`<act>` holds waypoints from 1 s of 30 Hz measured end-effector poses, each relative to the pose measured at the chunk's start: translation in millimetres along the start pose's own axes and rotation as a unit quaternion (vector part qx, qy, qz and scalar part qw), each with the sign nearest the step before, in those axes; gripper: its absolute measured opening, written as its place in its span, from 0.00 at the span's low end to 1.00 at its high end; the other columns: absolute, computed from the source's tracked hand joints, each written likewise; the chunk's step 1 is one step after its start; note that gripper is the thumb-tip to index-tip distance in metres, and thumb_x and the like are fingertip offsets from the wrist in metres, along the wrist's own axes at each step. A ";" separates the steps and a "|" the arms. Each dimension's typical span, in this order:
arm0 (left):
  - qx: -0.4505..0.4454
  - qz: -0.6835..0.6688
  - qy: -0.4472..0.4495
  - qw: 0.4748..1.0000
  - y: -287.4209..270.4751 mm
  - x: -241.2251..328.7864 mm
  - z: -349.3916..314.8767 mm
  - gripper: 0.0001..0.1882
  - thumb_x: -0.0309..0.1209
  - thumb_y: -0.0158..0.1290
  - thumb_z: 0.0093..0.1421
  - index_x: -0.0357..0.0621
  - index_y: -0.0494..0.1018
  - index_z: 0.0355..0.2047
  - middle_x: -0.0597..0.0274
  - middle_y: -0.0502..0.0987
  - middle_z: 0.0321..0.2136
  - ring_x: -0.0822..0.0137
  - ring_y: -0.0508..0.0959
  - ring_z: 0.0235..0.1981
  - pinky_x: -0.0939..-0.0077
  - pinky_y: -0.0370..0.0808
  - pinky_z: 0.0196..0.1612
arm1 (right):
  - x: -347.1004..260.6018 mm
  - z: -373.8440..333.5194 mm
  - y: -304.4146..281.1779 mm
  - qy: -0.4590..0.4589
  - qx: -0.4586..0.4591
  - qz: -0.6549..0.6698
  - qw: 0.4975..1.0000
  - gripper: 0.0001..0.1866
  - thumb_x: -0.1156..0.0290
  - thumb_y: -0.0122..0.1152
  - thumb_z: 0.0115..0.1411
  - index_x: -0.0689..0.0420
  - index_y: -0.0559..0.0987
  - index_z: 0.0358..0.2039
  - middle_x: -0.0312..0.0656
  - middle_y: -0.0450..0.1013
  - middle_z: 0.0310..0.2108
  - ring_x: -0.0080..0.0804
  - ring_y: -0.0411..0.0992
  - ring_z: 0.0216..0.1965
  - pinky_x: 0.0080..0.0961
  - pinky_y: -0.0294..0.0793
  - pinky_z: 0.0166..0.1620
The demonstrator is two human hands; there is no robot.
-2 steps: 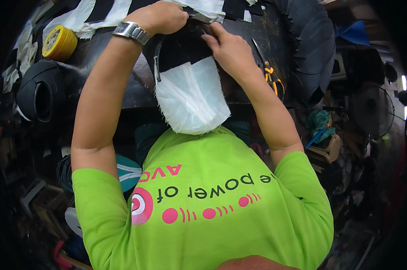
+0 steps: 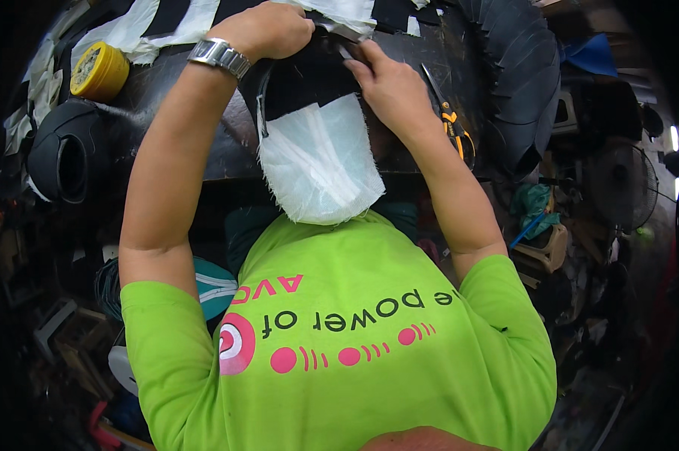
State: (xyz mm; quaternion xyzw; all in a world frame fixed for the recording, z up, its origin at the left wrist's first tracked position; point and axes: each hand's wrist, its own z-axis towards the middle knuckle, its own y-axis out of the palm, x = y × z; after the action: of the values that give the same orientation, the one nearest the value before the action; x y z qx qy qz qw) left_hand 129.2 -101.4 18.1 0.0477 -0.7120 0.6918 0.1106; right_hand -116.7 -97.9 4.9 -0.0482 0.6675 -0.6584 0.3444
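The left hand [image 2: 270, 31] is curled over at the far part of the dark work surface [image 2: 223, 124], its back hiding the fingertips, so I cannot tell whether they are closed on anything. The right hand [image 2: 393, 86], to its right and nearer the body, pinches a slim metallic tool [image 2: 345, 52] between thumb and forefinger. Between the hands and nearer the body lies a dark piece [image 2: 309, 84], and below it a pale, frayed cloth flap [image 2: 326, 161] hangs past the surface's near edge toward the green shirt [image 2: 354, 270].

Just right of the right hand, close to its wrist, lies a pointed hand tool with orange-and-black handles [image 2: 452, 128]. Farther right, a long stack of overlapping black sheets [image 2: 516, 83] bounds that side, with a blue piece [image 2: 591, 54] beyond it.

White cloth strips [image 2: 185, 26] lie left of the left hand, and another white cloth [image 2: 345, 10] is just beside its fingers on the right. Well to its left stands a yellow tub [image 2: 108, 74]; a rolled black sheet [image 2: 70, 150] sits nearer the body than the tub. A fan [image 2: 625, 188] stands well right of both hands.
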 end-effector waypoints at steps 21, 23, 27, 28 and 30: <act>0.029 -0.391 0.040 0.919 -3.9 -51.3 -56.7 0.24 0.46 0.45 0.74 0.47 0.73 0.62 0.59 0.76 0.60 0.60 0.78 0.58 0.69 0.73 0.61 | -11.3 -83.5 -17.4 -0.040 0.002 0.123 0.992 0.19 0.58 0.60 0.68 0.45 0.78 0.57 0.53 0.80 0.30 0.59 0.79 0.34 0.49 0.77 0.38; 0.002 -0.515 -0.025 0.857 -1.0 -49.6 -72.7 0.22 0.43 0.52 0.71 0.49 0.73 0.61 0.60 0.78 0.55 0.62 0.79 0.57 0.72 0.74 0.61 | -6.0 -78.9 -19.4 0.050 -0.023 0.077 0.996 0.17 0.58 0.58 0.69 0.46 0.78 0.55 0.55 0.80 0.31 0.61 0.79 0.35 0.51 0.77 0.40; -0.030 -0.724 -0.089 0.683 2.3 -46.9 -111.1 0.24 0.42 0.62 0.65 0.42 0.77 0.55 0.56 0.82 0.49 0.67 0.85 0.44 0.80 0.84 0.45 | 29.8 -64.8 -28.7 0.071 0.085 0.116 0.987 0.19 0.60 0.60 0.69 0.56 0.80 0.56 0.55 0.81 0.46 0.48 0.81 0.47 0.35 0.77 0.50; -0.013 -0.786 -0.086 0.612 -4.2 -50.3 -125.2 0.20 0.40 0.60 0.67 0.41 0.79 0.54 0.57 0.83 0.49 0.69 0.83 0.50 0.77 0.82 0.50 | 40.1 -65.1 -28.7 0.049 0.116 0.152 0.980 0.18 0.62 0.62 0.68 0.57 0.81 0.55 0.52 0.82 0.44 0.43 0.82 0.45 0.31 0.77 0.50; 0.150 -0.779 -0.056 0.606 -24.2 -49.3 -159.2 0.15 0.37 0.55 0.70 0.43 0.80 0.51 0.60 0.82 0.50 0.71 0.83 0.46 0.70 0.80 0.51 | 60.7 -63.5 -28.5 0.084 0.142 0.096 0.982 0.18 0.61 0.64 0.68 0.57 0.81 0.54 0.49 0.83 0.43 0.36 0.82 0.44 0.30 0.76 0.49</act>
State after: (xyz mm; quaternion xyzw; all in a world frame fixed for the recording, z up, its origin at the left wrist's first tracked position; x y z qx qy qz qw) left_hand 197.0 52.0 33.6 0.6392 -0.2969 0.4372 0.5587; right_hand -207.0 -79.3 0.1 0.1209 0.5953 -0.7120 0.3521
